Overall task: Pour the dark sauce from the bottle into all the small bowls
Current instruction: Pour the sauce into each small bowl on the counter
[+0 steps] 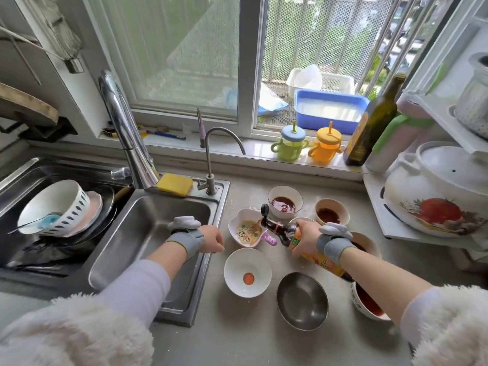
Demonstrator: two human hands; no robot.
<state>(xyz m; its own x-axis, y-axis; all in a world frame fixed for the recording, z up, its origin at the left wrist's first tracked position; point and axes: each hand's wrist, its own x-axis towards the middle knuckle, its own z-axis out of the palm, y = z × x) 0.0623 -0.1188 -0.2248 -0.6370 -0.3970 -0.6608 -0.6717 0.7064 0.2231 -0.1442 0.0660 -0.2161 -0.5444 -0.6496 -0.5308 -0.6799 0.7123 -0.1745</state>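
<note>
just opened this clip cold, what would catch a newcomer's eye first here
The right hand tips a dark glass sauce bottle with an orange label over the white cartoon-printed dish at the counter's centre. Around it sit small bowls, and the far white bowl already holds dark sauce. The left hand hovers at the steel sink's edge.

A steel double sink (148, 233) fills the left side, its far basin stacked with a white patterned bowl (52, 207) and dark plates. A tall chrome faucet (124, 128) rises behind it, a yellow sponge (174, 184) at its base and a slimmer filter tap (211, 154) just beside. On the windowsill stand a green sippy cup (289, 143), an orange sippy cup (326, 147) and an olive oil bottle (369, 128). A white lidded casserole (433, 196) sits on a rack at right.
</note>
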